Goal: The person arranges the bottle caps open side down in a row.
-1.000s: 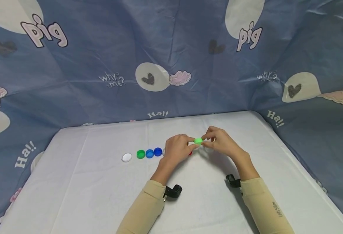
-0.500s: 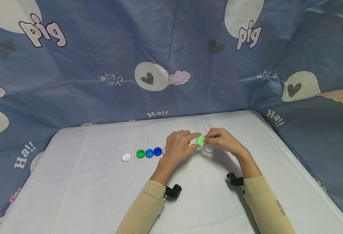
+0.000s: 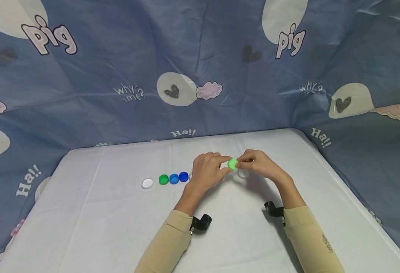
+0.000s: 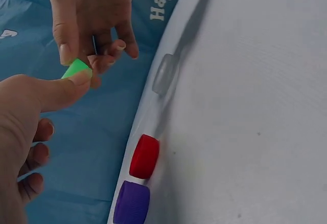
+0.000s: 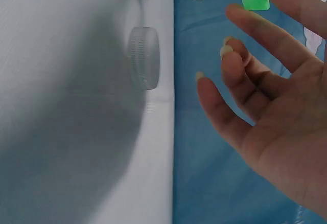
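A bright green bottle cap [image 3: 232,163] is held up above the table between both hands, its round face toward the head camera. My left hand [image 3: 207,170] pinches it from the left, thumb [image 4: 69,88] below and index finger above. From the other side my right hand [image 3: 263,165] pinches its edge with thumb and fingertips; the remaining fingers [image 5: 225,114] curve loosely. Under the right fingers a translucent cap [image 3: 243,173] lies on the table. A red cap [image 4: 144,157] and a purple cap [image 4: 132,203] show in the left wrist view, hidden behind my left hand in the head view.
Left of the hands, a row on the white-covered table [image 3: 118,227] has a dark blue cap [image 3: 183,176], a light blue cap [image 3: 174,179], a green cap [image 3: 164,179] and a white cap [image 3: 147,183]. A patterned blue cloth [image 3: 200,113] rises behind.
The bright green cap has turned from edge-on to face the head camera. My right hand has shifted slightly right, uncovering the translucent cap; the red cap has become hidden behind my left hand.
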Available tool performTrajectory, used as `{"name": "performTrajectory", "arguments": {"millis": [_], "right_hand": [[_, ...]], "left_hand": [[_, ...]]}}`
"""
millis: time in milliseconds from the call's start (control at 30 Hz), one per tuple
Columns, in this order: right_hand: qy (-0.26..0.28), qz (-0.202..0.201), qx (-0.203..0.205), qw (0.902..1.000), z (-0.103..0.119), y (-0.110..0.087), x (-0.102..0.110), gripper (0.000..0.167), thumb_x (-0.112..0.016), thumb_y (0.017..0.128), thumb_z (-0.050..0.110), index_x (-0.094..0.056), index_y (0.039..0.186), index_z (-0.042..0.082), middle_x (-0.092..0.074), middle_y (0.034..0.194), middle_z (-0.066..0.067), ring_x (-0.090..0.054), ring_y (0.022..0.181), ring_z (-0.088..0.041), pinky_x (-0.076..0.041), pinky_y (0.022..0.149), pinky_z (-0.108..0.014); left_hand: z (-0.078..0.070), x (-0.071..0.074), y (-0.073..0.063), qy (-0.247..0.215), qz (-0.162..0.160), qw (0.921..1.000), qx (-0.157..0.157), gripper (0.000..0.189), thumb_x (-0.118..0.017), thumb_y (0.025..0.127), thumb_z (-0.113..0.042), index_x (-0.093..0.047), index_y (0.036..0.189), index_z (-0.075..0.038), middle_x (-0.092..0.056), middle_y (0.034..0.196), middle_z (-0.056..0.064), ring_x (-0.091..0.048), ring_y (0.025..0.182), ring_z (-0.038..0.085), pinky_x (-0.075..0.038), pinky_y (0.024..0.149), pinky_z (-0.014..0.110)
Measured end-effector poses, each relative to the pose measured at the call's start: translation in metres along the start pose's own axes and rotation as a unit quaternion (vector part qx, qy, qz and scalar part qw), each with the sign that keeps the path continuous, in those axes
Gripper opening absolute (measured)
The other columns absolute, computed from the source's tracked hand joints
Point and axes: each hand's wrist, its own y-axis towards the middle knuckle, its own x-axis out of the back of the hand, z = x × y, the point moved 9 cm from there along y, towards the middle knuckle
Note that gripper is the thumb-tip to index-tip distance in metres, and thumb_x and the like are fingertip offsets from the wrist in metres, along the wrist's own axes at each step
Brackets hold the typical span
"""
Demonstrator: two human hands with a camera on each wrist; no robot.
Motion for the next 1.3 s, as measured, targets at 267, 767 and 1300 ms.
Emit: {"name": "performTrajectory", "arguments": {"millis": [267, 767, 1300], "right_hand": [[-0.042, -0.039, 0.029, 0.9979, 0.016, -0.001, 0.005, 0.028, -0.079, 0.083, 0.02, -0.075, 0.111, 0.02, -0.053, 0.082, -0.002, -0.048, 0.072, -0.019, -0.044, 0.062, -0.029], [-0.072, -0.05, 0.04, 0.9954, 0.02, -0.001, 0.0, 0.025, -0.08, 0.083, 0.017, -0.077, 0.108, 0.015, -0.055, 0.083, -0.001, -0.049, 0.07, -0.019, -0.043, 0.059, -0.028], [-0.116, -0.034, 0.011, 0.9925, 0.006, 0.003, -0.012, 0.026, -0.079, 0.083, 0.022, -0.077, 0.108, 0.019, -0.054, 0.081, 0.001, -0.048, 0.07, -0.016, -0.038, 0.06, -0.03]], "left_hand": [[0.016, -0.003, 0.003, -0.064, 0.055, 0.9941, 0.068, 0.038, -0.075, 0.081, -0.055, -0.074, 0.115, -0.038, -0.054, 0.066, -0.013, -0.047, 0.06, 0.005, -0.035, 0.052, 0.022], [0.02, -0.01, -0.002, -0.073, 0.075, 0.9898, 0.097, 0.037, -0.076, 0.081, -0.053, -0.074, 0.114, -0.039, -0.057, 0.069, -0.014, -0.048, 0.06, 0.004, -0.036, 0.053, 0.022], [0.022, -0.022, -0.007, -0.051, 0.109, 0.9863, 0.112, 0.033, -0.076, 0.082, -0.053, -0.076, 0.111, -0.039, -0.061, 0.074, -0.012, -0.051, 0.062, 0.006, -0.037, 0.053, 0.025]]}}
